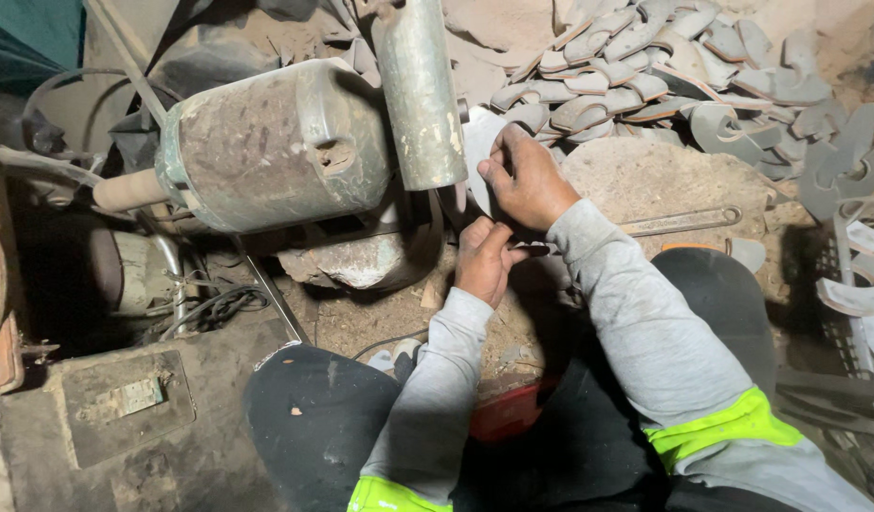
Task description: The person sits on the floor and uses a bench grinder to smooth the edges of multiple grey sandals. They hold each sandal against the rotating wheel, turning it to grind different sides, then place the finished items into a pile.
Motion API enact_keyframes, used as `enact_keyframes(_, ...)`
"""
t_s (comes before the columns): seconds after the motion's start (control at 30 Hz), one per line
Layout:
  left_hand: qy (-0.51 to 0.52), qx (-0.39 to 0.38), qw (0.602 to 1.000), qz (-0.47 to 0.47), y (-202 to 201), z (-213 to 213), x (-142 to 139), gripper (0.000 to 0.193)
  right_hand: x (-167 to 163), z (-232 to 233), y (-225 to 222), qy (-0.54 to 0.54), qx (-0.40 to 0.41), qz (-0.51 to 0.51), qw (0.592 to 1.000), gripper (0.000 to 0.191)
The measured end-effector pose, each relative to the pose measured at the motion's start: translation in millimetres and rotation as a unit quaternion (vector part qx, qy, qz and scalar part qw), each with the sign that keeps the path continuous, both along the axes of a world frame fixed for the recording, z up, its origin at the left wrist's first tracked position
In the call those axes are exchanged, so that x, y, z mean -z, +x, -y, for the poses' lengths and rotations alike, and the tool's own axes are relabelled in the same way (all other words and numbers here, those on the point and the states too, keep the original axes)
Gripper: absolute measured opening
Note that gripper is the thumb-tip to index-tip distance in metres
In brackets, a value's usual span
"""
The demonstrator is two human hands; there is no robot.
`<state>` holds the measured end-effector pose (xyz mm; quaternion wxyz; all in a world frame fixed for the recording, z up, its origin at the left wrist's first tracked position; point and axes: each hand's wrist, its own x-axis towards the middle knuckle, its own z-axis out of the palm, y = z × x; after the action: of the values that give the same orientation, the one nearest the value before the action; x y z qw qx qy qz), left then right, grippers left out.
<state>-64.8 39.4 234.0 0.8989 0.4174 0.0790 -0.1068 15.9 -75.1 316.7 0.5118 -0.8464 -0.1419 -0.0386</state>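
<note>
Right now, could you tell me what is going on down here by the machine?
A person in grey sleeves sits low on the dirt floor beside a worn grinding machine. Both hands hold one curved metal blade up next to the machine's cylindrical guard: the right hand grips its upper part, the left hand supports it from below. A big pile of similar blades lies behind, and a long wrench rests on the ground to the right.

Both arms in grey long sleeves; a bright yellow-green band rings each upper arm. Black trousers over both knees. Left hand and right hand bare, no gloves.
</note>
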Motion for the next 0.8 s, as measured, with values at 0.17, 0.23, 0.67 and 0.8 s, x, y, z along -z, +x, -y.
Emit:
enact_keyframes(0.17, 0.013, 0.014, 1.000, -0.011, 9, -10, -6, 0.019, -1, -7, 7, 0.026, 0.031, -0.009, 0.999, 0.022)
enact_keyframes(0.23, 0.007, 0.020, 0.999, -0.030, 13, -12, -6, 0.013, 0, -9, 10, 0.034, 0.045, -0.009, 0.998, 0.022)
enact_keyframes(0.67, -0.032, 0.027, 0.999, -0.019, 20, -14, 6, 0.011, 6, -12, 18, 0.006, 0.051, 0.021, 0.998, 0.022)
enact_keyframes(0.8, -0.070, -0.059, 0.996, 0.004, -2, 28, 22, 0.024, -7, 3, 7, -0.056, -0.013, 0.035, 0.998, 0.026)
